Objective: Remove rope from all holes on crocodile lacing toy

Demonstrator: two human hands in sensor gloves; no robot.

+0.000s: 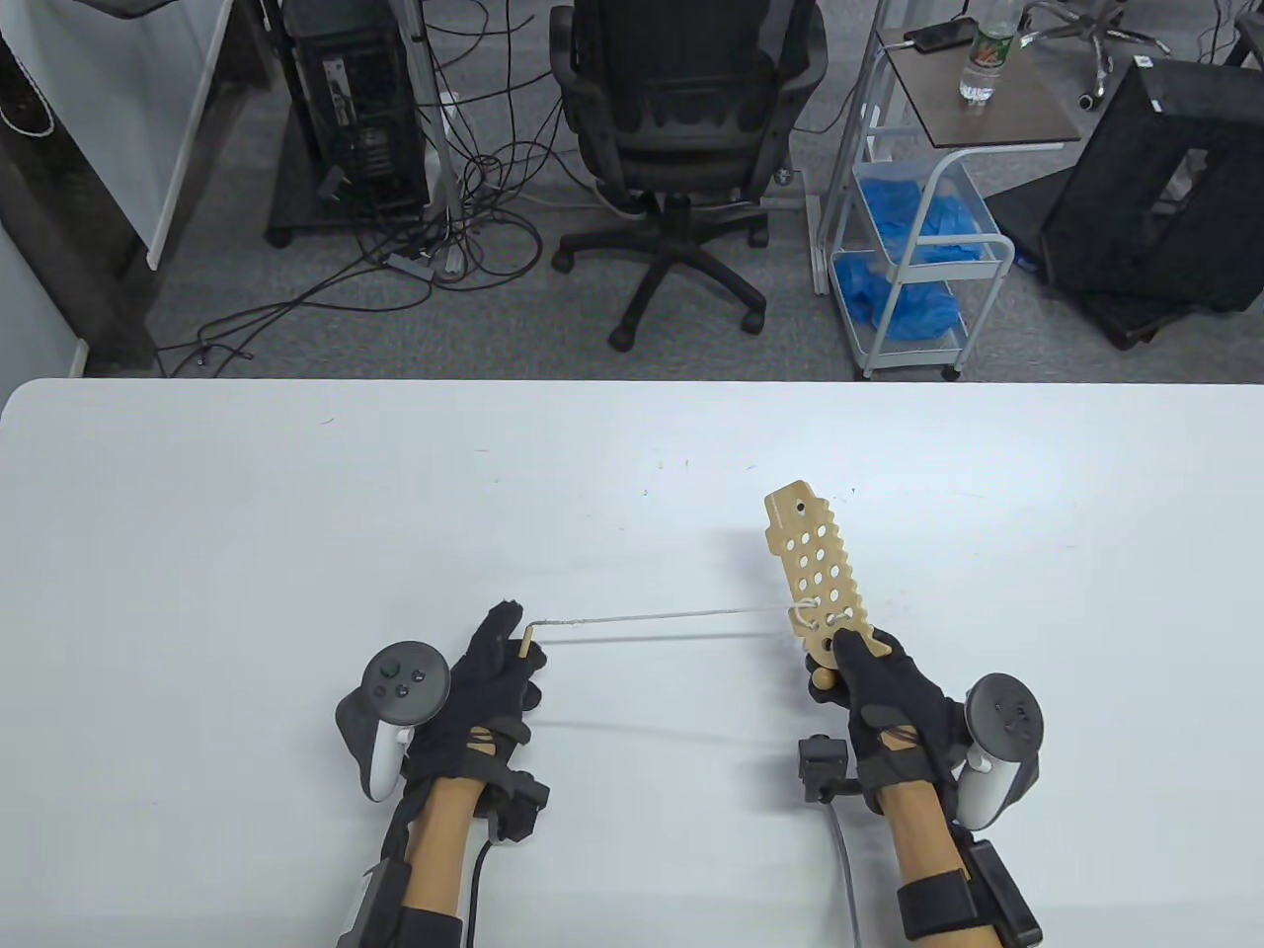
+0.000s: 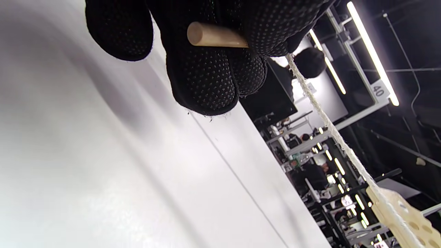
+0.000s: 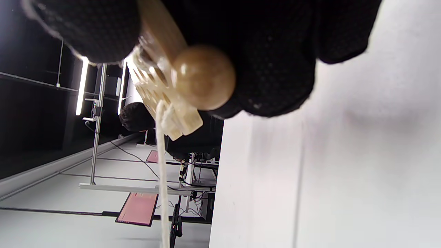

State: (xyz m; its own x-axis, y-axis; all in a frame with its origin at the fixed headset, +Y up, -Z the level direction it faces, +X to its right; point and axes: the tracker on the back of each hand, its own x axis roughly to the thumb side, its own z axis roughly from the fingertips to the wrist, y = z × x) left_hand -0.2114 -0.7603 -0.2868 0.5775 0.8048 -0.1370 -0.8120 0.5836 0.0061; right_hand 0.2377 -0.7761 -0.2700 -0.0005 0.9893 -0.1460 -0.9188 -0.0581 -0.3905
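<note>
My right hand, in the lower right of the table view, grips the near end of the wooden crocodile lacing toy, fingers curled round it; the board slants up and away toward the middle right of the frame, lifted off the white table. The right wrist view shows a round wooden bead at the gripped end, pressed against my gloved palm. The white rope is laced only through the holes nearest my right hand and runs taut, roughly level, leftward to my left hand in the lower middle. There my fingers pinch the small wooden dowel at the rope's end. Beyond the table stands a black office chair.
</note>
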